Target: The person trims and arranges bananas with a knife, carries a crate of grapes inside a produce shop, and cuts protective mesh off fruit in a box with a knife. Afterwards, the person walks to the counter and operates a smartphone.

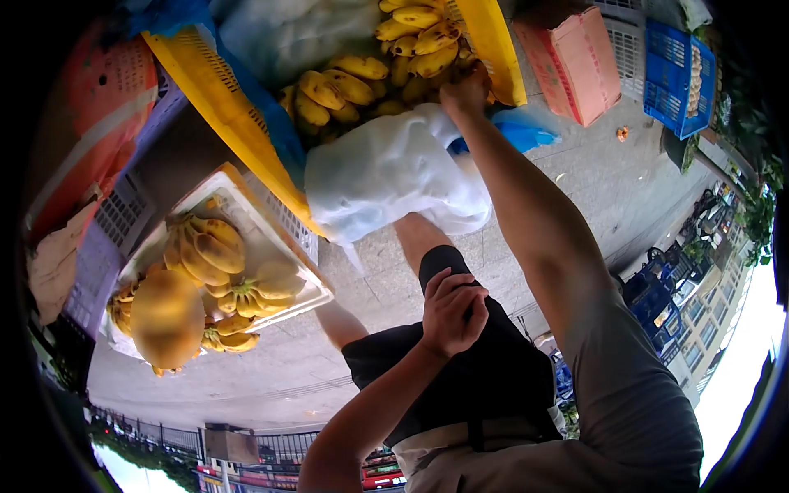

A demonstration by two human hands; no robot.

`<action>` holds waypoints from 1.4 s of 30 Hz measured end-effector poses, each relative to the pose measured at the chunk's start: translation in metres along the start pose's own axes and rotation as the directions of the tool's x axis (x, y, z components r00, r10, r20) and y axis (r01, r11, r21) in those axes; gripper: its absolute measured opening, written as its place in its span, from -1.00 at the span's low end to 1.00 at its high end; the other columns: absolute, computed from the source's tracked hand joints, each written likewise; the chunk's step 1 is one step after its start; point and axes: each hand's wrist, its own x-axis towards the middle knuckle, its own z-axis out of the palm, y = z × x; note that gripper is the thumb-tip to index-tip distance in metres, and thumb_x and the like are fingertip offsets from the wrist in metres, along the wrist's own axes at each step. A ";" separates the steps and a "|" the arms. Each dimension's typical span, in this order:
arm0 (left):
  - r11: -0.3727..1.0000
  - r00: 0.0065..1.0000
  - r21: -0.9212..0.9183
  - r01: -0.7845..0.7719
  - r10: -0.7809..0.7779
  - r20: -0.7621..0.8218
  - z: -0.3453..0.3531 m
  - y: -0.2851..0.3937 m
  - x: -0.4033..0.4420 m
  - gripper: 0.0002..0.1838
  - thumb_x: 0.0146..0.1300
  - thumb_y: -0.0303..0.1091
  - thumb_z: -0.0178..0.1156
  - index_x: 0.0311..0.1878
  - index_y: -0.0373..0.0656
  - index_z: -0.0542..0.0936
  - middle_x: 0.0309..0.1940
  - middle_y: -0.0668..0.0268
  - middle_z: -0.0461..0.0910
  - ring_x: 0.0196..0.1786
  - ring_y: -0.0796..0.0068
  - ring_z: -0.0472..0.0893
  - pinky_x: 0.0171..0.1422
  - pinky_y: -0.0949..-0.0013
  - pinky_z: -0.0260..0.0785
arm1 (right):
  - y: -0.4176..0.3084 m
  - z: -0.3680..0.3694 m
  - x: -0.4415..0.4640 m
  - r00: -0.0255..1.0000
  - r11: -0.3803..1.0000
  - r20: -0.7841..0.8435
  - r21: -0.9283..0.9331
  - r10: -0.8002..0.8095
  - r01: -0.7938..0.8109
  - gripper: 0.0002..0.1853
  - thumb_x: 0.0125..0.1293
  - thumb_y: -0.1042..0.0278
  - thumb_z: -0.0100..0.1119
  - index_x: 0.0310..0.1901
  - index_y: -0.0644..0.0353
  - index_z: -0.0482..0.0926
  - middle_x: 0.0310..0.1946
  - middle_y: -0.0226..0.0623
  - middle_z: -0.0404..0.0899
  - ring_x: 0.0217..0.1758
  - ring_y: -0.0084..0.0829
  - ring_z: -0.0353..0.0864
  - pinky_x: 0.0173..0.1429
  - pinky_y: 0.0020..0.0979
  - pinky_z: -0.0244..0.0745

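My right hand [467, 92] reaches into a yellow plastic crate [503, 57] and is closed at the edge of a banana bunch [434, 59]; its fingertips are partly hidden. More ripe bananas [333, 90] with dark spots lie to the left in the crate. White plastic wrapping [399, 168] bulges over the crate's near side, below the bananas. My left hand [456, 314] hangs in front of my black shorts, fingers loosely bent and a little apart, with nothing visible in it.
A white foam box [308, 287] on the left contains several banana bunches [205, 251]; a blurred oval covers part of it. Blue plastic [522, 131] sticks out beside the crate. A red carton [569, 66] and a blue crate [675, 78] stand at upper right on the pavement [608, 185].
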 end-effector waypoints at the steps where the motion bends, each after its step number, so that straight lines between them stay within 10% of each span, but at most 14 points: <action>1: 1.000 1.000 -0.003 -0.001 0.001 0.006 0.001 0.000 -0.001 -0.95 0.24 -0.41 0.27 -0.28 -0.06 0.70 -0.31 0.44 0.72 0.05 0.31 0.69 0.43 0.02 0.33 | -0.002 0.000 -0.004 0.999 1.000 -0.037 0.025 0.018 -0.017 -0.13 0.10 0.33 0.31 0.46 0.37 0.19 0.38 0.25 0.28 0.44 0.21 0.35 0.58 -0.05 0.28; 15: 1.000 1.000 0.006 -0.014 0.014 0.022 0.001 -0.004 -0.013 -0.94 0.27 -0.39 0.24 -0.27 -0.06 0.69 -0.30 0.45 0.73 0.04 0.29 0.69 0.43 0.03 0.31 | 0.002 -0.003 0.009 1.000 0.991 -0.016 -0.136 -0.017 0.015 -0.25 0.12 0.24 0.37 0.27 0.46 0.31 0.20 0.32 0.44 0.30 0.22 0.47 0.43 -0.03 0.45; 20: 1.000 0.999 0.010 -0.009 0.008 0.047 0.001 -0.005 -0.019 -0.91 0.31 -0.39 0.21 -0.25 -0.08 0.69 -0.28 0.44 0.75 0.06 0.28 0.69 0.44 0.04 0.29 | -0.018 -0.023 0.008 0.972 0.983 0.235 -0.183 0.031 0.013 -0.16 0.11 0.15 0.37 0.30 0.47 0.19 0.28 0.35 0.41 0.37 0.23 0.46 0.43 -0.05 0.45; 27: 1.000 0.999 -0.002 -0.003 0.003 0.049 0.001 -0.006 -0.022 -0.90 0.34 -0.39 0.19 -0.25 -0.07 0.69 -0.28 0.44 0.75 0.07 0.29 0.69 0.44 0.04 0.29 | 0.018 -0.001 0.010 0.979 0.950 -0.001 -0.241 -0.206 0.199 -0.09 0.15 0.11 0.31 0.41 0.49 0.13 0.33 0.34 0.44 0.36 0.29 0.49 0.48 -0.01 0.41; 33: 1.000 1.000 -0.031 -0.002 0.003 0.019 -0.002 -0.010 -0.028 -0.95 0.28 -0.39 0.24 -0.27 -0.06 0.68 -0.29 0.45 0.72 0.04 0.29 0.68 0.41 -0.01 0.34 | -0.015 -0.022 0.018 0.981 0.941 0.192 -0.337 0.041 0.027 -0.10 0.09 0.21 0.43 0.36 0.48 0.15 0.27 0.29 0.47 0.36 0.16 0.52 0.40 -0.06 0.51; 35: 0.999 1.000 -0.035 -0.004 0.005 0.015 -0.005 -0.010 -0.030 -0.95 0.28 -0.39 0.24 -0.27 -0.06 0.68 -0.29 0.45 0.72 0.04 0.28 0.69 0.41 -0.02 0.34 | -0.023 -0.025 0.022 0.978 0.935 0.185 -0.355 0.100 -0.028 -0.22 0.15 0.15 0.39 0.31 0.48 0.38 0.25 0.25 0.58 0.35 0.15 0.57 0.43 -0.07 0.49; 39: 0.999 1.000 -0.041 -0.003 0.004 0.014 -0.009 -0.010 -0.037 -0.95 0.28 -0.39 0.25 -0.27 -0.06 0.68 -0.29 0.45 0.72 0.06 0.29 0.68 0.42 -0.01 0.33 | 0.000 -0.014 0.036 0.986 0.922 0.156 -0.370 -0.061 0.115 -0.11 0.20 0.05 0.37 0.33 0.61 0.22 0.21 0.26 0.59 0.29 0.11 0.62 0.36 -0.08 0.56; 42: 0.999 1.000 -0.038 -0.007 0.007 0.016 -0.015 -0.015 -0.040 -0.96 0.29 -0.39 0.25 -0.26 -0.06 0.67 -0.27 0.45 0.72 0.08 0.29 0.68 0.42 -0.01 0.33 | 0.009 -0.020 0.042 0.976 0.899 0.138 -0.386 -0.167 0.208 -0.12 0.13 -0.26 0.44 0.12 0.55 0.56 0.05 0.29 0.69 0.19 0.12 0.69 0.22 -0.07 0.62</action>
